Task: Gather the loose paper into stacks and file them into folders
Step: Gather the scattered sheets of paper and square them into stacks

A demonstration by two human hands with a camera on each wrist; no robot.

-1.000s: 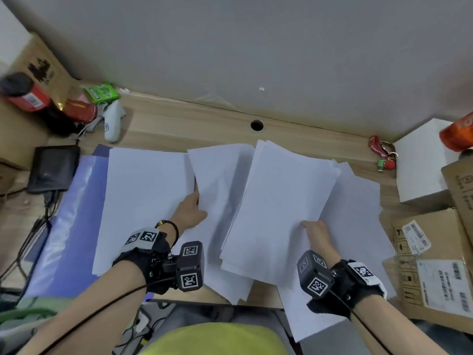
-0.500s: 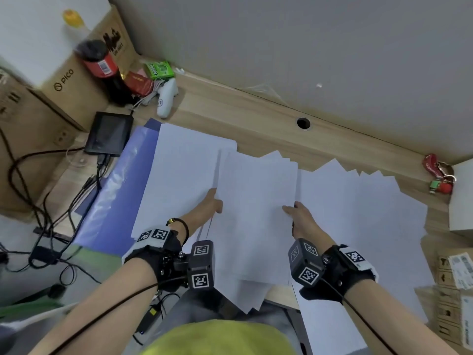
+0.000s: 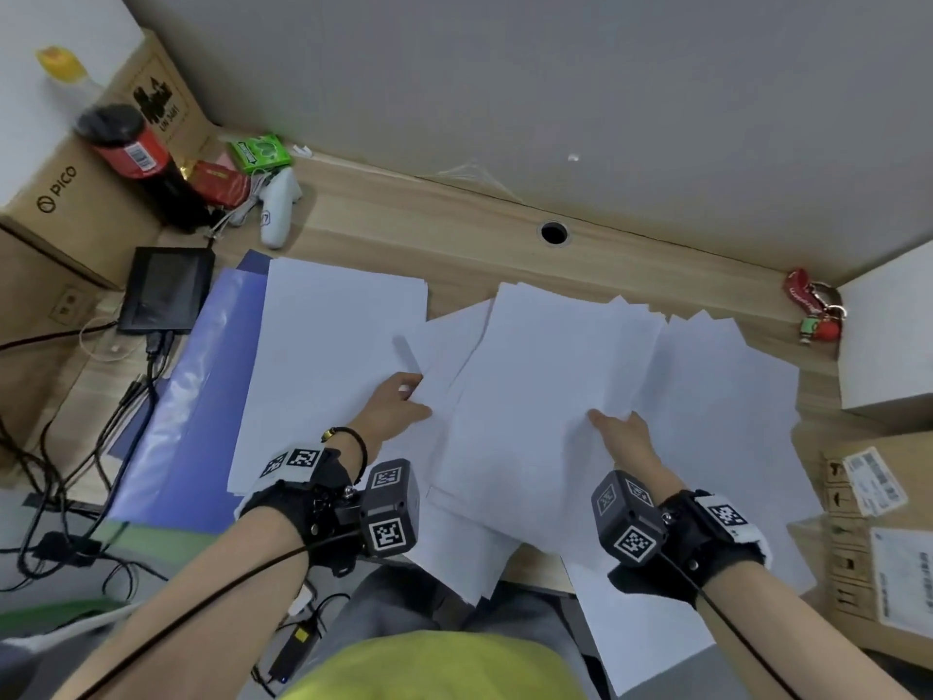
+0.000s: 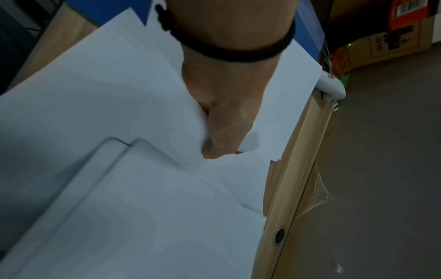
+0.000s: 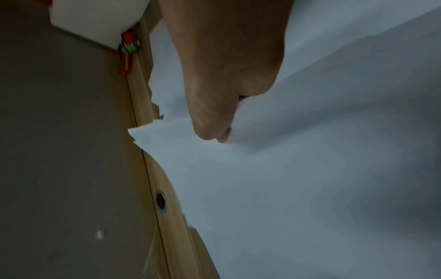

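We hold a pile of white paper [image 3: 545, 396] with both hands in the middle of the wooden desk [image 3: 454, 219]. Our left hand [image 3: 399, 401] pinches the pile's edge at 9 o'clock, thumb on top and fingers tucked under the sheets. Our right hand [image 3: 623, 437] pinches the edge at 3 o'clock the same way. The sheets in the pile are not lined up; their corners stick out at 12 o'clock, and some hang over the desk edge at 6 o'clock.

A single flat stack of paper [image 3: 328, 366] lies at 9 o'clock from the pile, on top of a blue folder [image 3: 202, 386]. More loose sheets [image 3: 722, 396] lie fanned out at 3 o'clock, under and beside the pile.

At 10 o'clock from the pile we see a white controller [image 3: 277, 209], a green packet [image 3: 260, 151] and a red can [image 3: 131, 149] near a brown box [image 3: 65, 194]. A red key ring [image 3: 813, 305] sits at 2 o'clock.
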